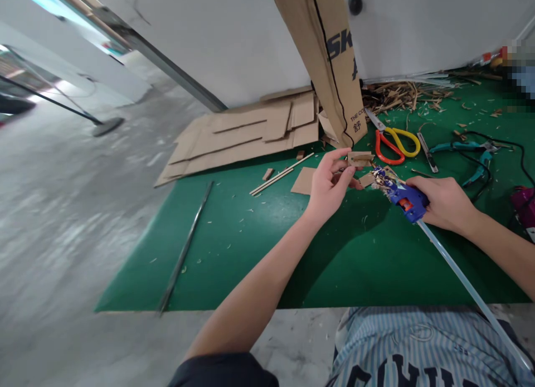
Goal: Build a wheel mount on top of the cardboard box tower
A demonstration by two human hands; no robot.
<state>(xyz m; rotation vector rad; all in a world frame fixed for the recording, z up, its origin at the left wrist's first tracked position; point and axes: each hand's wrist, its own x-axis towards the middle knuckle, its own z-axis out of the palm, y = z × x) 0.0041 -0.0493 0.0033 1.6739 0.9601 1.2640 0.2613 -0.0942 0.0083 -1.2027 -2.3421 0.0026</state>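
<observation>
My left hand (330, 182) pinches a small cardboard piece (360, 158) between thumb and fingertips, holding it just above the green mat (234, 247). My right hand (443, 202) grips a blue glue gun (403, 196). Its glue-crusted nozzle points left, close to the cardboard piece. A long clear glue stick (468, 284) sticks out of the gun's back toward me. A flat cardboard scrap (303, 181) lies on the mat under my left hand.
Red-and-yellow scissors (395, 143), teal pliers (474, 150) and black cables lie on the mat at right. A tall cardboard sheet (326, 58) leans on the wall, flat cardboard (242, 136) beside it. Thin wooden sticks (281, 174), a metal rod (184, 253) and shavings (397, 94) lie about.
</observation>
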